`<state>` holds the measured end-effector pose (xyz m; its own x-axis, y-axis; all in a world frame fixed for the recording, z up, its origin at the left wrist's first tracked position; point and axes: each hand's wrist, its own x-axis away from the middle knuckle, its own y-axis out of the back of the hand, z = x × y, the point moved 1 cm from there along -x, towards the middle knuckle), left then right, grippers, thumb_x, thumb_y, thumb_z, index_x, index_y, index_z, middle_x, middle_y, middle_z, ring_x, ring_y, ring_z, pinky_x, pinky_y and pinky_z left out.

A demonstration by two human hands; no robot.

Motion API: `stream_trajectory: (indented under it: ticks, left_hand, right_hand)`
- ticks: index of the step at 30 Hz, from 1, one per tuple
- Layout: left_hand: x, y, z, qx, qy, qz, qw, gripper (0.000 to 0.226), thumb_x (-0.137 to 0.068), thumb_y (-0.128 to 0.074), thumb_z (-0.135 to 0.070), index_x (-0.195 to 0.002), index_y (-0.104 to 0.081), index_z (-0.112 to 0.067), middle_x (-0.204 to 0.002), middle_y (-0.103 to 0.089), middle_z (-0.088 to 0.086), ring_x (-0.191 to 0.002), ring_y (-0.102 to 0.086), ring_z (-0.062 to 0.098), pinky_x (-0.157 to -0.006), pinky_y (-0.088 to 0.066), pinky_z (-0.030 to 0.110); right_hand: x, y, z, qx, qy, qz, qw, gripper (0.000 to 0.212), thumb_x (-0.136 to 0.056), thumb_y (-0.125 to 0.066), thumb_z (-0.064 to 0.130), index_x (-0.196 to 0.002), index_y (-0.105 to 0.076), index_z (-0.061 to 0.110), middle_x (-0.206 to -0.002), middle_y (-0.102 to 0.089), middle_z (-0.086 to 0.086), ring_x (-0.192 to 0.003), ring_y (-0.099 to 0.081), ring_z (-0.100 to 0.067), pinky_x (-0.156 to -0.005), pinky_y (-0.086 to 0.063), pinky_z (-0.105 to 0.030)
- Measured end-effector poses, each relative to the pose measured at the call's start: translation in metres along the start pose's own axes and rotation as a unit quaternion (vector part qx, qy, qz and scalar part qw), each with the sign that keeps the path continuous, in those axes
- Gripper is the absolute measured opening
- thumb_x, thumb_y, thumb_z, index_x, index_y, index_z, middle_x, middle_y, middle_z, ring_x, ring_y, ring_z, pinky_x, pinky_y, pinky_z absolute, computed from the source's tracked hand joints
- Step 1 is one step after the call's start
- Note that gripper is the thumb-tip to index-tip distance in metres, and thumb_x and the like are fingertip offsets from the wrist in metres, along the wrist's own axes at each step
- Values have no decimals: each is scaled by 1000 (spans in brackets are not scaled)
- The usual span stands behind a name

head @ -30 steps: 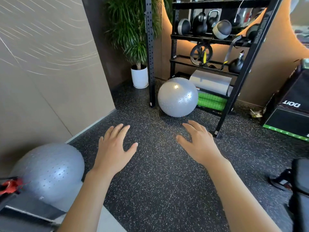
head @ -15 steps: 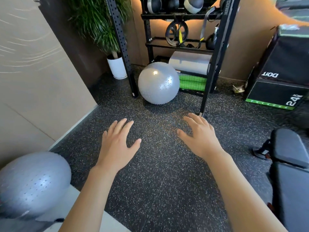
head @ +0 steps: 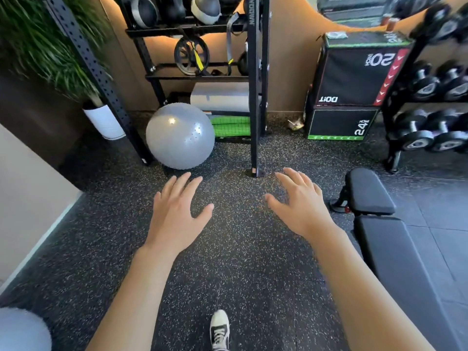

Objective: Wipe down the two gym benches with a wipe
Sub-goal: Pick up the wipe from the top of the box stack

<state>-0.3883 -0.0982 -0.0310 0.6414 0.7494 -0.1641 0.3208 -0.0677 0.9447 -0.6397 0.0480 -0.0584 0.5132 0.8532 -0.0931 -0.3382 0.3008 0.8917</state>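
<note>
At bottom centre we see a sneaker (head: 219, 330) on the speckled rubber floor (head: 243, 274). Mid-frame, our left hand (head: 174, 214) and right hand (head: 301, 206) hover palms down, fingers spread, holding nothing. At right lies a black gym bench (head: 395, 252). Beyond, a grey exercise ball (head: 180, 136) touches the storage rack (head: 254, 97).

Grey ball (head: 180, 136) beside black rack (head: 254, 84); dumbbells (head: 430, 136) right.
</note>
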Motion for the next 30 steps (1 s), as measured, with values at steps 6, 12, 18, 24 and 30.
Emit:
stream_trajectory:
  ticks: [6,12,18,24,30]
  left_hand:
    - [-79,-15,13,16,-55,10,998,71,-99,-50,-63,-161,-34,-33,-172,-25,-4,-160,-17,24,-126,-23,61]
    - [-159,-13,41,31,-104,21,994,71,-99,-54,-60,-160,-36,-30,-170,-29,-1,-158,-21,25,-126,-23,60]
    - [-223,-14,60,45,-141,28,989,73,-98,-55,-60,-161,-36,-29,-170,-29,-1,-158,-21,26,-124,-26,65]
    - [-264,-23,61,64,-151,28,986,74,-97,-55,-61,-161,-35,-30,-170,-29,-2,-158,-22,27,-123,-26,65]
    - [-304,-40,34,61,-162,36,984,73,-97,-55,-60,-161,-35,-30,-171,-28,-3,-159,-20,26,-123,-26,65]
  right_hand:
    - [-47,-3,-5,14,-60,-28,998,73,-96,-43,68,-157,-35,30,-168,-24,5,-155,-15,-23,-124,-17,-56]
    - [-102,-5,15,33,-104,-49,993,80,-91,-37,73,-157,-37,28,-166,-28,6,-154,-19,-22,-124,-21,-57]
    - [-143,-6,29,50,-139,-66,987,80,-89,-36,74,-156,-38,30,-166,-30,6,-154,-20,-20,-122,-21,-54]
    - [-171,-3,25,63,-149,-60,985,83,-88,-32,75,-156,-38,28,-166,-29,5,-154,-20,-21,-121,-23,-55]
    - [-203,6,-8,66,-153,-64,984,75,-95,-42,68,-157,-37,27,-167,-27,5,-155,-19,-22,-122,-24,-57]
